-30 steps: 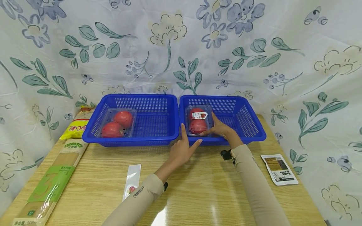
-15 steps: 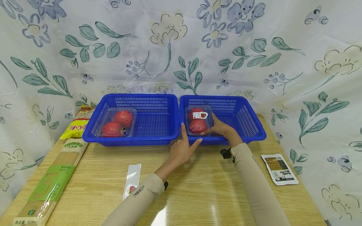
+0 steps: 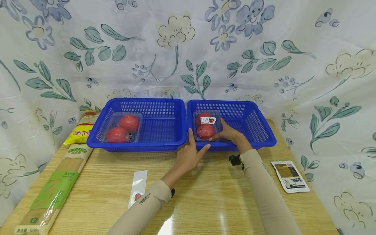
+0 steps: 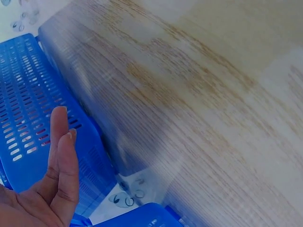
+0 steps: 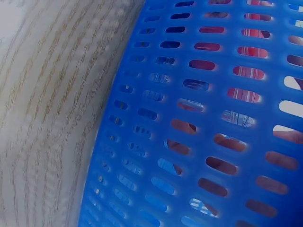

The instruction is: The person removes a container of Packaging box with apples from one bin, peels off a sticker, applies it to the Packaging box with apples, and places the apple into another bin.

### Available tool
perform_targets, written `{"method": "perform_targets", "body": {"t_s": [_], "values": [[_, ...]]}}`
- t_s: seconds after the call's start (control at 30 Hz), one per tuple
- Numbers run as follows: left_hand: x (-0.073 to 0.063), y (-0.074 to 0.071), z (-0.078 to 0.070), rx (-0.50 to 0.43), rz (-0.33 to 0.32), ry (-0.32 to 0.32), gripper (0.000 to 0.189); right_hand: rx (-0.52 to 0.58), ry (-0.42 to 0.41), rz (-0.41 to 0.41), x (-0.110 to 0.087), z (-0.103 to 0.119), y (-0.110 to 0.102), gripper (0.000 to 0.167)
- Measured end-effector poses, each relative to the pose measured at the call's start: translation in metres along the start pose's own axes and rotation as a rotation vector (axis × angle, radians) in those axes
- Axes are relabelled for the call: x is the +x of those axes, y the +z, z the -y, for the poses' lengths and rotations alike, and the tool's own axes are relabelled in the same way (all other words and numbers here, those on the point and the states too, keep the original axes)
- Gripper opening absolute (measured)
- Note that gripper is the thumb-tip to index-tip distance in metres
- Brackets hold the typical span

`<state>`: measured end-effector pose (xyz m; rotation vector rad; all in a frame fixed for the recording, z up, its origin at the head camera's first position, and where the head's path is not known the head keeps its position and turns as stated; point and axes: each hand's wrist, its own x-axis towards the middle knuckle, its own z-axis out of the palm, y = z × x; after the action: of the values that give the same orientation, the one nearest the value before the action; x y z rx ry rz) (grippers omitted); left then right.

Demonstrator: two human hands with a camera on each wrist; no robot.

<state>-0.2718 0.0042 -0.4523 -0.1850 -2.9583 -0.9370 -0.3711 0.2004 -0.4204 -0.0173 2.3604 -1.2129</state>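
Note:
Two blue plastic baskets stand side by side on the table. In the right basket (image 3: 249,142), a clear plastic box of red round fruits (image 3: 206,131) lies at the left end with a white label on its lid. My right hand (image 3: 230,133) reaches over the front rim and holds the box's right side, thumb at the front corner. My left hand (image 3: 188,156) is at the front where the baskets meet, index finger straight against the rim. The left wrist view shows its extended fingers (image 4: 65,165) beside the basket wall. The right wrist view shows mostly slotted basket wall (image 5: 189,113), hiding most of that hand.
The left basket (image 3: 158,143) holds a similar fruit box (image 3: 121,129). Along the table's left lie a long noodle pack (image 3: 54,192) and a yellow bag (image 3: 80,132). A white strip (image 3: 138,182) lies in front, a small pouch (image 3: 290,176) at right. A floral curtain (image 3: 188,49) hangs behind.

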Motion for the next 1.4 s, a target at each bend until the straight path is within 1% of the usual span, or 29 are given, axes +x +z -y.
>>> {"method": "perform_targets", "body": {"t_s": [0.3, 0.43, 0.5, 0.57, 0.67, 0.73, 0.8, 0.87, 0.9, 0.97, 1.0, 1.1, 1.17, 1.23, 1.3, 1.4], "values": [[-0.002, -0.007, 0.005, 0.019, 0.008, -0.031, 0.106, 0.003, -0.010, -0.012, 0.000, 0.005, 0.006, 0.129], [-0.002, -0.010, 0.011, 0.001, 0.010, -0.020, 0.105, -0.009, -0.019, -0.012, 0.001, 0.008, 0.008, 0.129], [-0.003, -0.011, 0.016, -0.049, 0.023, 0.000, 0.103, -0.016, -0.023, -0.012, 0.001, 0.009, 0.009, 0.128], [-0.007, -0.013, 0.022, -0.113, 0.037, 0.041, 0.099, -0.028, -0.027, -0.012, 0.002, 0.009, 0.009, 0.127], [-0.017, -0.019, 0.032, -0.219, 0.068, 0.115, 0.095, -0.044, -0.017, -0.013, 0.000, 0.011, 0.009, 0.125], [-0.026, -0.026, 0.039, -0.288, 0.100, 0.154, 0.093, -0.052, -0.010, -0.011, -0.002, 0.013, 0.009, 0.124], [-0.036, -0.039, 0.045, -0.369, 0.152, 0.170, 0.093, -0.055, -0.010, -0.012, -0.004, 0.016, 0.008, 0.123], [-0.046, -0.055, 0.052, -0.424, 0.198, 0.172, 0.092, -0.057, -0.025, -0.010, -0.006, 0.019, 0.007, 0.122], [-0.050, -0.065, 0.057, -0.443, 0.222, 0.175, 0.090, -0.062, -0.042, -0.021, -0.007, 0.020, 0.006, 0.120], [-0.057, -0.086, 0.068, -0.456, 0.255, 0.185, 0.083, -0.074, -0.084, -0.078, -0.009, 0.024, 0.006, 0.119], [-0.060, -0.098, 0.075, -0.445, 0.267, 0.197, 0.078, -0.091, -0.109, -0.115, -0.011, 0.026, 0.006, 0.117], [-0.068, -0.133, 0.096, -0.406, 0.281, 0.231, 0.061, -0.154, -0.199, -0.271, -0.014, 0.034, 0.009, 0.114], [-0.072, -0.155, 0.111, -0.375, 0.263, 0.240, 0.052, -0.173, -0.269, -0.358, -0.015, 0.040, 0.013, 0.112], [-0.075, -0.175, 0.127, -0.345, 0.216, 0.240, 0.046, -0.170, -0.336, -0.419, -0.015, 0.047, 0.019, 0.109], [-0.076, -0.191, 0.142, -0.303, 0.145, 0.221, 0.042, -0.152, -0.397, -0.448, -0.013, 0.055, 0.027, 0.106], [-0.075, -0.211, 0.163, -0.212, 0.044, 0.160, 0.041, -0.154, -0.469, -0.458, -0.012, 0.069, 0.042, 0.101]]}}
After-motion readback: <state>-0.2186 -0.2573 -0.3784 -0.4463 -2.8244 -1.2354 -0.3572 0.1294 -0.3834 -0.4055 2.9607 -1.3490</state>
